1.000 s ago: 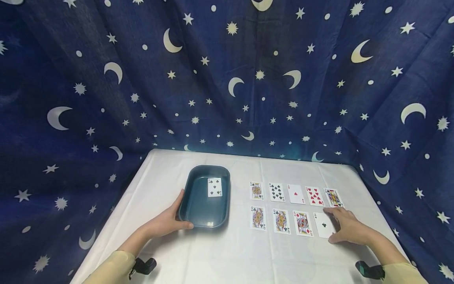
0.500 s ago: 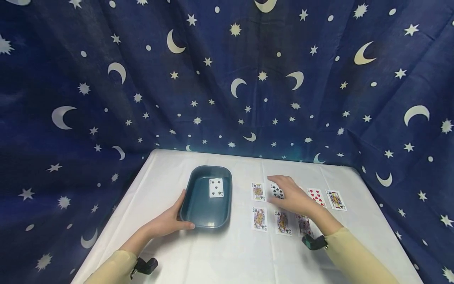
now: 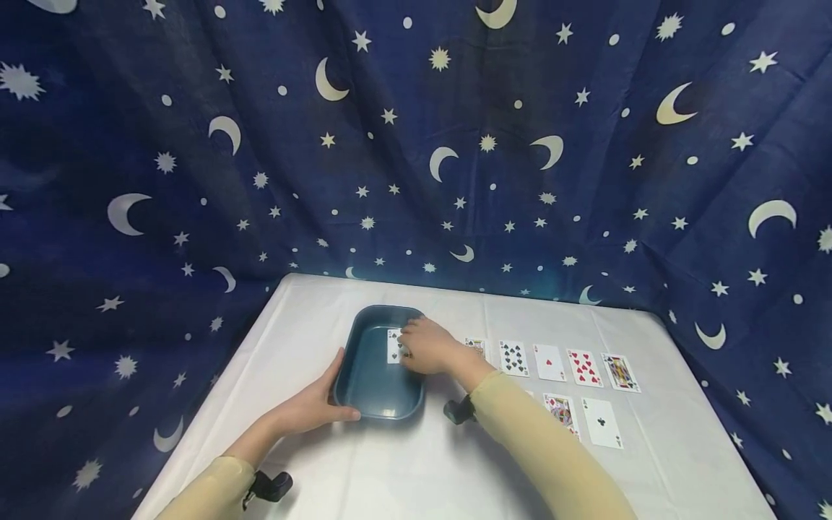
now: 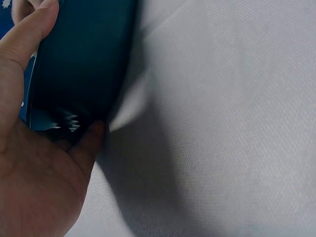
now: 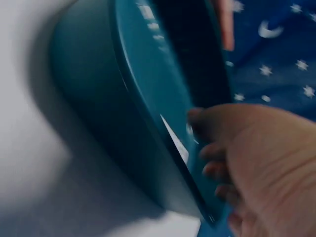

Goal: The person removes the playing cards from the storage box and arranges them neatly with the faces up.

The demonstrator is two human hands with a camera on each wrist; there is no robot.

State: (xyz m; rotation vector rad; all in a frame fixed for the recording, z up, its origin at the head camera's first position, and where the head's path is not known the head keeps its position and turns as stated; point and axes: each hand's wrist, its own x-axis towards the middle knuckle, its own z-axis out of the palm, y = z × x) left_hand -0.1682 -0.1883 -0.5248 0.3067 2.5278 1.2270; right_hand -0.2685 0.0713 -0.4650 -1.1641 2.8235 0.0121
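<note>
A dark teal rectangular tray (image 3: 377, 393) stands on the white cloth in the head view. My left hand (image 3: 308, 408) grips its near left corner, thumb at the near rim and fingers along the side; the left wrist view shows this hand (image 4: 39, 182) against the tray wall (image 4: 84, 54). Inside lies a spade playing card (image 3: 393, 347), partly covered by my right hand (image 3: 432, 347). This hand reaches over the right rim with bent fingers right at the card. In the blurred right wrist view, the thumb and fingers stand apart above the card (image 5: 178, 145).
Face-up cards lie in two rows right of the tray, among them an ace of hearts (image 3: 549, 362) and an ace of clubs (image 3: 602, 424). My right sleeve (image 3: 539, 440) hides part of the nearer row. A blue star-patterned curtain (image 3: 416, 144) hangs behind the table.
My right hand has swept left from beside the ace of clubs, over the rows, to the card in the tray. The left hand has stayed on the tray.
</note>
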